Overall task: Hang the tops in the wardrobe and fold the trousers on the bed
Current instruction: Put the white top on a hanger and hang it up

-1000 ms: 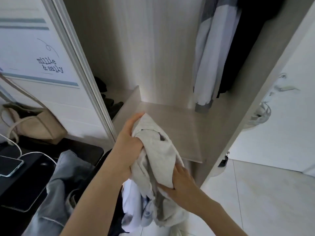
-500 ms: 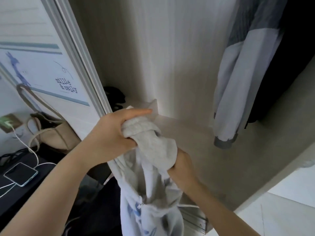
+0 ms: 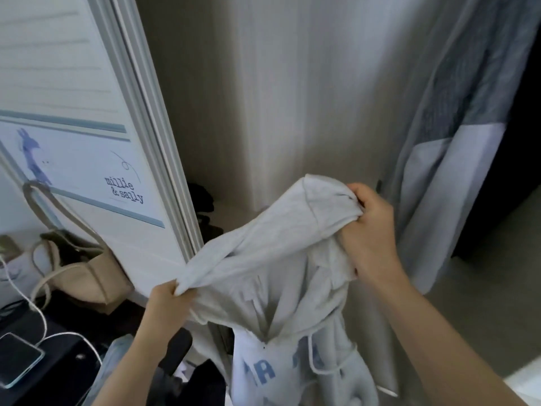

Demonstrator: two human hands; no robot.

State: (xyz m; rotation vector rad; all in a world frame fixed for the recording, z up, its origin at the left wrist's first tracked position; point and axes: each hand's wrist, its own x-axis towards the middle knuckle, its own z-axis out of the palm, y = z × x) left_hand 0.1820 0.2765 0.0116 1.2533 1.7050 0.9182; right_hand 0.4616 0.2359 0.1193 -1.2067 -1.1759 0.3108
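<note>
Far out to the left of the left hand, a phone (image 3: 17, 360) lies flat on a dark desk (image 3: 58, 347) with a white cable (image 3: 32, 309) running to it. Just behind it, still left of that hand, a beige bag (image 3: 85, 276) leans against the white sliding door (image 3: 87, 159), its long strap looping up over the printed words "millie & sally".

The left hand (image 3: 168, 301) is low, below and left of the other hand, fingers curled tight round a bunched end of the grey hoodie (image 3: 278, 259). From that grip the cloth stretches up and to the right, taut, to the right hand (image 3: 370, 230), which pinches another gathered fold of it near the seam. The two hands are well apart with the fabric spanned between them. The rest of the hoodie hangs down beneath and between the hands: a white drawstring (image 3: 322, 367) dangles and blue letters show on the front, partly hidden in folds.

Behind the hands stands the open wardrobe (image 3: 278, 98), its pale back panel upright. Just right of the right hand a grey and white garment (image 3: 445, 177) hangs inside, and further right something dark hangs beside it.
</note>
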